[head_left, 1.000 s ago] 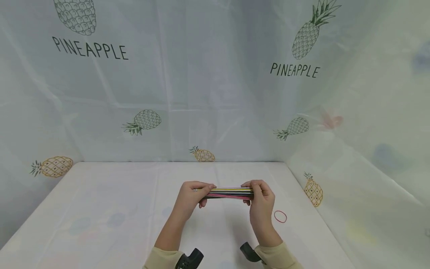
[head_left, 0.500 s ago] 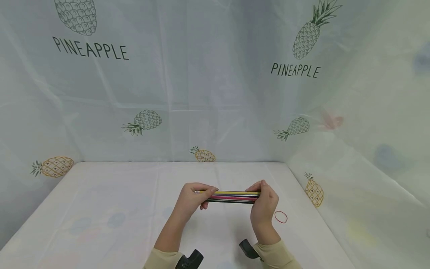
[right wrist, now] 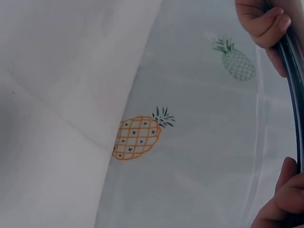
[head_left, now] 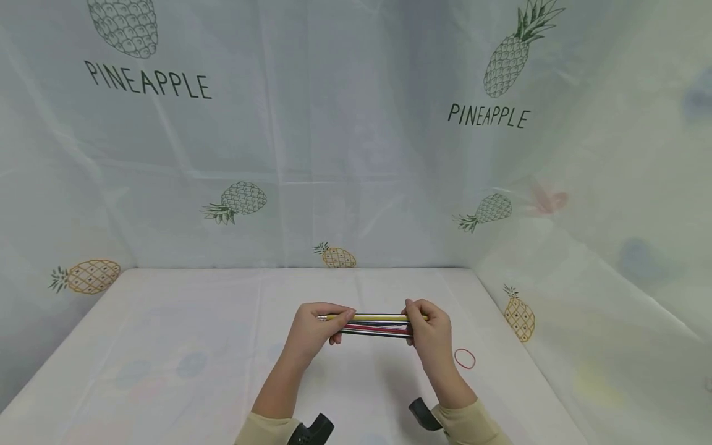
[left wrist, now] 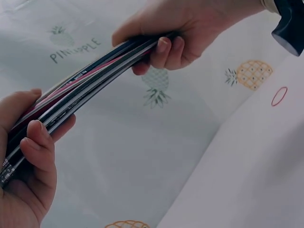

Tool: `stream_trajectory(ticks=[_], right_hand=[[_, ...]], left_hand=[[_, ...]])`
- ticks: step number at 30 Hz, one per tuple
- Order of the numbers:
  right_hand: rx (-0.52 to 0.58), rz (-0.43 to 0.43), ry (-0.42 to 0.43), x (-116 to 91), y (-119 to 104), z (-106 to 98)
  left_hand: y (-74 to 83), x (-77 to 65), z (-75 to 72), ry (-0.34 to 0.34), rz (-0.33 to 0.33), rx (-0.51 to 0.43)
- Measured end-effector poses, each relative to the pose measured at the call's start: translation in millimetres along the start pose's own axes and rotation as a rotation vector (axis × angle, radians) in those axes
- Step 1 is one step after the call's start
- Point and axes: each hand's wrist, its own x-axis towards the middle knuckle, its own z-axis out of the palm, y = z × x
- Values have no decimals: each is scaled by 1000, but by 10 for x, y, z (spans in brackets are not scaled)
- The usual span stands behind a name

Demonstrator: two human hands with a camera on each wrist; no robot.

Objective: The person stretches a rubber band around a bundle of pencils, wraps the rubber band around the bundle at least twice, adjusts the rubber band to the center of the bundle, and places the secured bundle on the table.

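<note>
A bundle of several coloured pencils (head_left: pixel 374 324) lies level above the white table (head_left: pixel 194 346), held at both ends. My left hand (head_left: pixel 317 329) grips its left end with curled fingers. The right end sits in the grip of my right hand (head_left: pixel 425 330). In the left wrist view the pencils (left wrist: pixel 80 85) run from my left hand (left wrist: pixel 26 156) up to my right hand (left wrist: pixel 175 33). The right wrist view catches the pencils (right wrist: pixel 295 95) at its right edge, between fingers of both hands.
A red rubber band (head_left: pixel 464 358) lies flat on the table just right of my right hand, also visible in the left wrist view as the rubber band (left wrist: pixel 279 95). Pineapple-print sheeting (head_left: pixel 356 136) walls the back and right side.
My right hand has slid left along the bundle and closed round it again, after opening toward the tip half a second ago. The bundle shifted slightly left.
</note>
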Motion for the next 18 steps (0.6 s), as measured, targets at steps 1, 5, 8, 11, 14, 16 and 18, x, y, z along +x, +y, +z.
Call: stream_trajectory(ticks=[1,5,8,11,14,16,18], right_hand=[[5,14,-18,6,22,-15],[9,21,-94,10,109,-110],[-12,-64,-146,7,161,-215],[-51,-183,-189,26,218,-342],[-70,-279,-232,73,294,-490],[-82,-315,-260,111,344,-589],[-87,-321,-288,148,394,-686]], left_hand=[[3,-3,-2,1,-1,0],[7,-12,-15,1,-14,4],[-13,-2,-39,13,-17,19],[-45,17,-76,32,-15,43],[-65,27,-119,52,-23,53],[-74,30,-148,62,-33,54],[-90,32,-176,74,-43,46]])
